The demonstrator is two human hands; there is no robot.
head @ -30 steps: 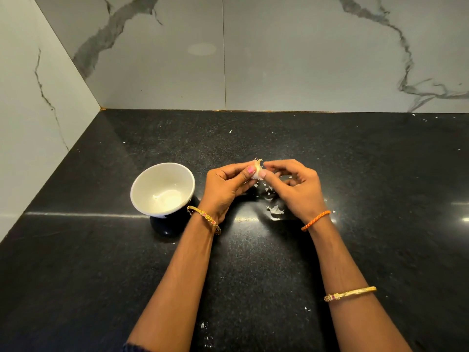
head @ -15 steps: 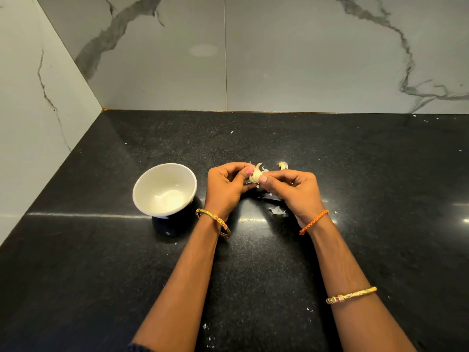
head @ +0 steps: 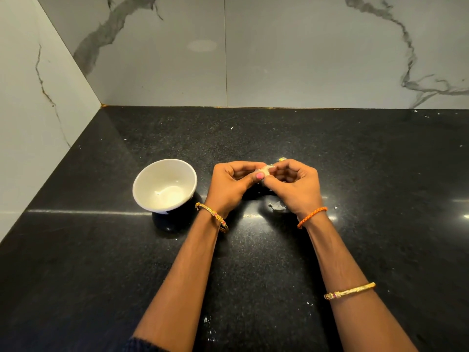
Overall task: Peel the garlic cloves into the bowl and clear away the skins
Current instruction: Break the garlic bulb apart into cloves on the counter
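Observation:
A white bowl (head: 165, 185) with a dark base stands on the black counter, left of my hands; its inside looks bare. My left hand (head: 229, 188) and my right hand (head: 295, 186) meet above the counter and both pinch one pale garlic clove (head: 265, 170) between thumbs and fingertips. The clove is mostly hidden by my fingers. A papery skin piece (head: 277, 206) lies on the counter under my right hand. Another clove (head: 282, 159) peeks out just behind my right hand.
The black granite counter (head: 355, 174) runs to marble walls at the back and on the left. Tiny white skin flecks are scattered near my hands and close to the front edge (head: 206, 323).
My hands have closed tighter round the clove, so less of it shows than before. The loose clove behind my right hand is now nearly hidden. The bowl has not moved.

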